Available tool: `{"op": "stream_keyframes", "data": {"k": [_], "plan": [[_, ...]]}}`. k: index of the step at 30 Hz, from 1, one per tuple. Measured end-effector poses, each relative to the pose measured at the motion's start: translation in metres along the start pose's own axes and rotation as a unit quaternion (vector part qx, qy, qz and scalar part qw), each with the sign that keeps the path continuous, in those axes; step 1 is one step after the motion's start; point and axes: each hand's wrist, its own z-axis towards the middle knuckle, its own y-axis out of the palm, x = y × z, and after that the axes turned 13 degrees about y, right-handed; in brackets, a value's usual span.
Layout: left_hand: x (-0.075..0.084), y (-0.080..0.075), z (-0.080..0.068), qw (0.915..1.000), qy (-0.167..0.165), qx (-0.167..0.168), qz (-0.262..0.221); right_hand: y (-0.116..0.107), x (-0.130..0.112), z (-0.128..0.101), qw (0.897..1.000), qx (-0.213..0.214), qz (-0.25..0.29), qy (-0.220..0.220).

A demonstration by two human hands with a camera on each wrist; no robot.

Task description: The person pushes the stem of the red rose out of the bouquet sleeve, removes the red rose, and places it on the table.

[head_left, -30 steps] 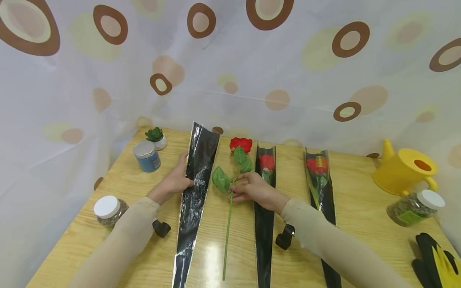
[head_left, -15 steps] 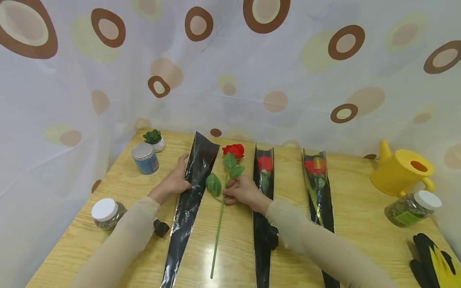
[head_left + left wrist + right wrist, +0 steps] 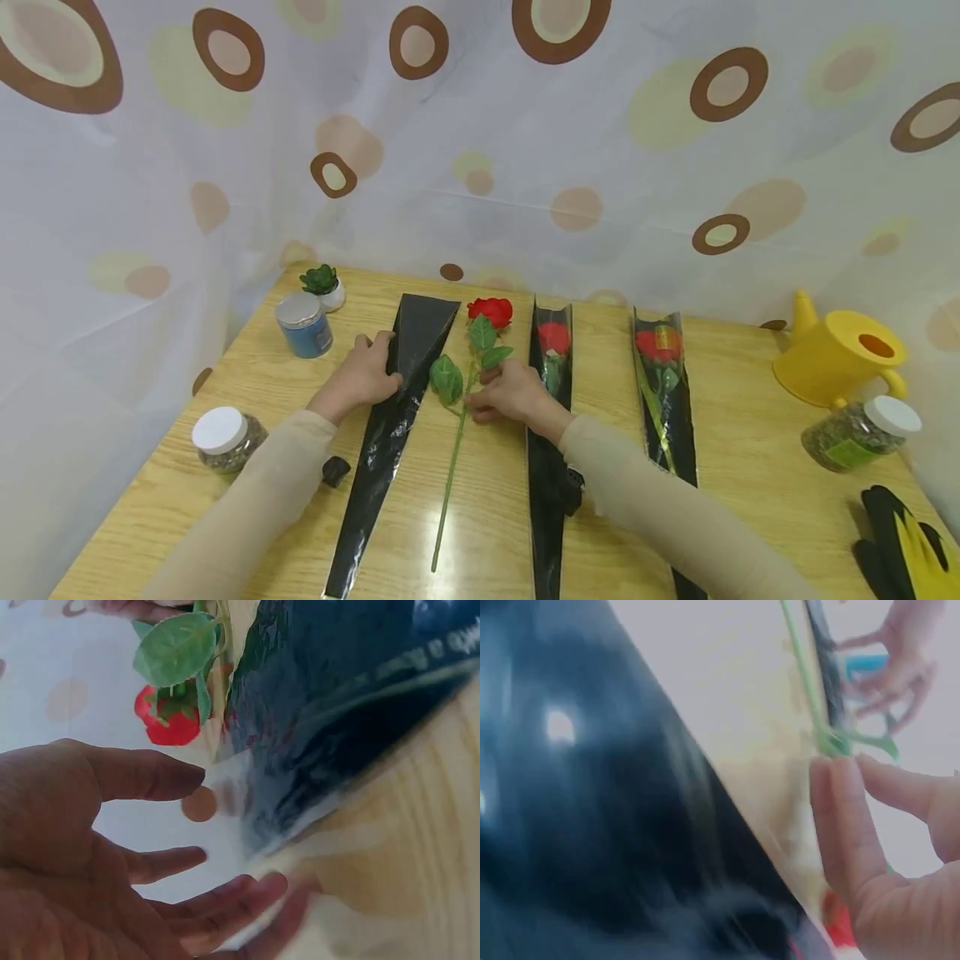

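An unwrapped red rose [image 3: 491, 312] with green leaves lies at the middle of the table, its long stem pointing toward me. My right hand [image 3: 519, 395] pinches that stem below the leaves, which the right wrist view shows at the fingertips [image 3: 840, 769]. Left of the rose is a black tapered flower sleeve [image 3: 386, 437], lying flat. Beside its wide upper part, my left hand [image 3: 358, 380] has its fingers spread and relaxed; the left wrist view shows nothing between the thumb and fingers [image 3: 169, 780].
Two roses in black sleeves, a nearer one [image 3: 553, 340] and a farther one [image 3: 660, 346], lie to the right. A yellow watering can [image 3: 832, 358], a jar [image 3: 855, 437] and gloves [image 3: 903, 542] stand or lie far right. At left are a blue tin [image 3: 303, 327], potted succulent [image 3: 322, 283] and white-lidded jar [image 3: 225, 437].
The rose has moved left toward the loose sleeve, with my right hand on its stem. The sleeve's raised upper end has come down flat, and my left hand has loosened from its edge.
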Motion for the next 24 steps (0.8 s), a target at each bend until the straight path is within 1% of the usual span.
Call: {"op": "stream_keyframes", "data": {"k": [2, 3, 5, 7, 8, 9, 10, 11, 12, 13, 14, 15, 16, 17, 18, 20, 22, 24], "plan": [[0.005, 0.000, -0.004, 0.9993, 0.017, 0.009, 0.031, -0.016, -0.002, -0.006, 1.000, 0.003, -0.008, -0.005], [0.009, 0.001, -0.006, 0.9987, 0.032, 0.020, 0.035, -0.025, -0.003, -0.009, 1.000, 0.006, -0.006, -0.012], [0.018, 0.002, -0.011, 0.9960, 0.076, 0.046, 0.012, -0.045, -0.005, -0.017, 0.999, 0.015, 0.005, -0.030], [0.030, 0.004, -0.016, 0.9883, 0.133, 0.064, -0.040, -0.065, -0.007, -0.026, 0.998, 0.029, 0.008, -0.051], [0.038, 0.006, -0.018, 0.9828, 0.157, 0.061, -0.076, -0.075, -0.009, -0.030, 0.998, 0.037, 0.003, -0.060], [0.047, 0.008, -0.021, 0.9765, 0.173, 0.045, -0.120, -0.084, -0.009, -0.034, 0.996, 0.051, -0.008, -0.068], [0.056, 0.011, -0.025, 0.9684, 0.181, 0.015, -0.171, -0.093, -0.010, -0.038, 0.995, 0.062, -0.018, -0.072], [0.066, 0.014, -0.029, 0.9581, 0.177, -0.022, -0.224, -0.100, -0.011, -0.040, 0.994, 0.070, -0.026, -0.074], [0.075, 0.019, -0.033, 0.9466, 0.164, -0.063, -0.270, -0.107, -0.011, -0.041, 0.994, 0.076, -0.035, -0.071], [0.086, 0.025, -0.037, 0.9345, 0.141, -0.103, -0.310, -0.112, -0.012, -0.042, 0.994, 0.082, -0.042, -0.064], [0.096, 0.032, -0.042, 0.9232, 0.115, -0.139, -0.339, -0.115, -0.010, -0.040, 0.994, 0.088, -0.045, -0.050], [0.105, 0.040, -0.046, 0.9133, 0.088, -0.165, -0.362, -0.118, -0.008, -0.038, 0.994, 0.092, -0.045, -0.034], [0.111, 0.049, -0.050, 0.9061, 0.063, -0.182, -0.376, -0.119, -0.004, -0.036, 0.995, 0.092, -0.042, -0.013], [0.117, 0.059, -0.054, 0.9022, 0.038, -0.188, -0.386, -0.119, 0.000, -0.033, 0.995, 0.090, -0.037, 0.013], [0.121, 0.070, -0.056, 0.9010, 0.016, -0.185, -0.392, -0.117, 0.006, -0.029, 0.995, 0.090, -0.034, 0.040], [0.126, 0.088, -0.060, 0.9007, -0.021, -0.166, -0.401, -0.111, 0.020, -0.023, 0.991, 0.094, -0.046, 0.084], [0.127, 0.101, -0.059, 0.9000, -0.046, -0.147, -0.408, -0.102, 0.031, -0.019, 0.988, 0.094, -0.056, 0.109], [0.128, 0.107, -0.056, 0.8972, -0.062, -0.138, -0.415, -0.093, 0.038, -0.015, 0.986, 0.096, -0.068, 0.116]]}}
